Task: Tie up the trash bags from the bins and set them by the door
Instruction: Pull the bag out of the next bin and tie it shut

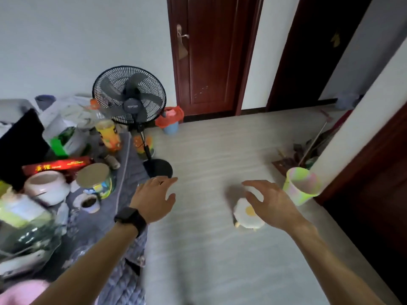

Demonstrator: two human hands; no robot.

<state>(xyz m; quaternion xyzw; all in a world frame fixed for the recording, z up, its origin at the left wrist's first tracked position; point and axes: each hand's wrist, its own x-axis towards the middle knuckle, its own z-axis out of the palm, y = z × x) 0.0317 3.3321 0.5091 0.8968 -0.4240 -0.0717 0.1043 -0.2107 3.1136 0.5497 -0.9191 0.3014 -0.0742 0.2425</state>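
A red trash bag (pixel 170 116) lines a small blue bin (pixel 171 128) on the floor at the far side of the room, just beside the frame of the closed dark-red door (pixel 209 62) and close behind the standing fan (pixel 130 95); its mouth is folded out over the rim, loose and untied, with the plastic crumpled and something pale showing inside; it sits so near the door that, once knotted, it should need only a short carry. A second bin, pastel green and pink (pixel 300 186), stands against the wall corner on your right; whether it holds a liner is hard to tell from here. A pale, blurred container (pixel 346 100) in the room beyond the open doorway may be a third bin; that cannot be confirmed.

Your left hand (pixel 154 199), with a ring (pixel 155 179) on one finger and a black watch (pixel 131 219) at the wrist, reaches forward with fingers relaxed and slightly spread, holding nothing. Your right hand (pixel 268 205) is likewise empty, palm down, fingers loosely curved, above a round white object with a yellow spot (pixel 248 219) on the floor; contact with it cannot be judged. Both arms are out ahead as if for balance or approach; the tying appears not yet begun.

To your left, a grey cloth (pixel 130 155) carries crowded jars, bottles and boxes, well apart from either bin; dry stalks and a stick (pixel 308 146) lean at the right wall.
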